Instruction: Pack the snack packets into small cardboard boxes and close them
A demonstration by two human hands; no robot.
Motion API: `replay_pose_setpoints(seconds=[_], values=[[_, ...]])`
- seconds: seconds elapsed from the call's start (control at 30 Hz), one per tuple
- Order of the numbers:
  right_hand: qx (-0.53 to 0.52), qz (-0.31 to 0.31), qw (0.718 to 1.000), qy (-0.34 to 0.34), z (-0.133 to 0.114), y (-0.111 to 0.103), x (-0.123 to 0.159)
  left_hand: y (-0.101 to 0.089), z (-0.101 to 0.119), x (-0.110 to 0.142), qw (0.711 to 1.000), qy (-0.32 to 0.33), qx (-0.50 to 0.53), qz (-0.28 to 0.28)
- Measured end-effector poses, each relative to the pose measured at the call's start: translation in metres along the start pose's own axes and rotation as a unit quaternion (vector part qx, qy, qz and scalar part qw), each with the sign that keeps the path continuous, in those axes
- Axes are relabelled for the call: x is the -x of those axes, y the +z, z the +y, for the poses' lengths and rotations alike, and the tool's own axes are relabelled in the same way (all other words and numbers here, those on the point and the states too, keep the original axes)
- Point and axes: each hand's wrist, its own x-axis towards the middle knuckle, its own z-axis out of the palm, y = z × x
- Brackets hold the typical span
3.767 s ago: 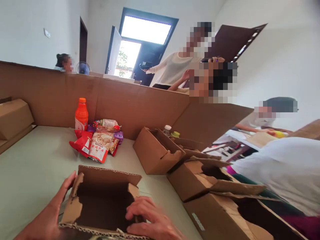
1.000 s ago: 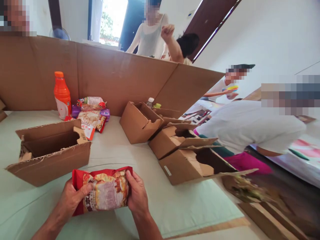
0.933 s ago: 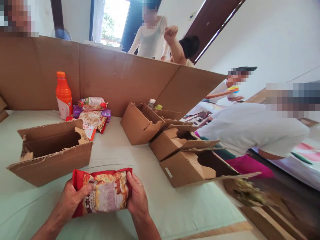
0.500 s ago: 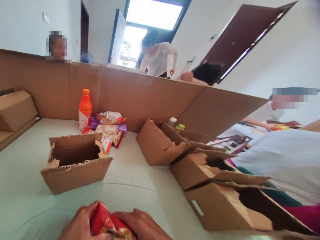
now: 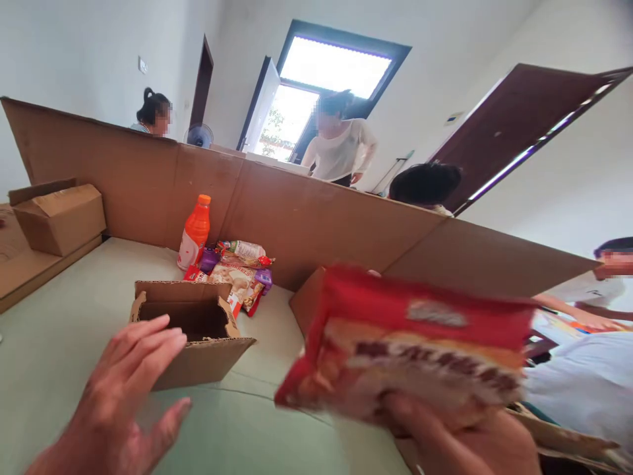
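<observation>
My right hand (image 5: 459, 435) grips a red snack bag (image 5: 410, 349) by its lower edge and holds it up close to the camera; its print is blurred. My left hand (image 5: 123, 382) is empty, fingers apart, in front of a small cardboard box (image 5: 208, 363) with an open top. The fingertips overlap the box's near left side in the picture; whether they touch it I cannot tell. Just behind the box lies a pile of snack packets (image 5: 235, 277), beside an orange drink bottle (image 5: 195, 231) standing upright.
A tall cardboard wall (image 5: 316, 204) runs along the back of the pale green surface. Another box (image 5: 74, 218) stands at the far left. Boxes on the right are mostly hidden behind the bag. Several people are beyond the wall and at the right.
Both hands were on the red bag low at the front. The left has let go and moved up beside the box; the right has raised the bag to the right. The camera view has shifted.
</observation>
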Motion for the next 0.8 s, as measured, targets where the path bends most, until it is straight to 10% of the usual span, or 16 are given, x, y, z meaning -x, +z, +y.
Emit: replay_pose_setpoints(seconds=[0.07,0.3,0.43,0.7,0.8], values=[[-0.063,0.066,0.995,-0.046,-0.026,0.030,-0.029,-0.003,-0.013,-0.012,0.997,0.024,-0.057,-0.040],[-0.325,-0.276,0.899,-0.105,-0.087,0.157,-0.085,0.011,-0.034,-0.001,0.991,0.000,-0.123,-0.061],[-0.138,-0.404,0.890,-0.161,-0.081,0.162,-0.080,0.004,-0.034,0.009,0.991,-0.008,-0.129,-0.014],[0.151,-0.392,0.891,-0.171,-0.094,0.145,-0.085,0.000,-0.042,0.023,0.995,0.014,-0.103,0.014],[0.227,-0.453,0.844,-0.177,-0.093,0.158,-0.082,0.000,-0.041,0.025,0.997,0.000,-0.078,0.004]])
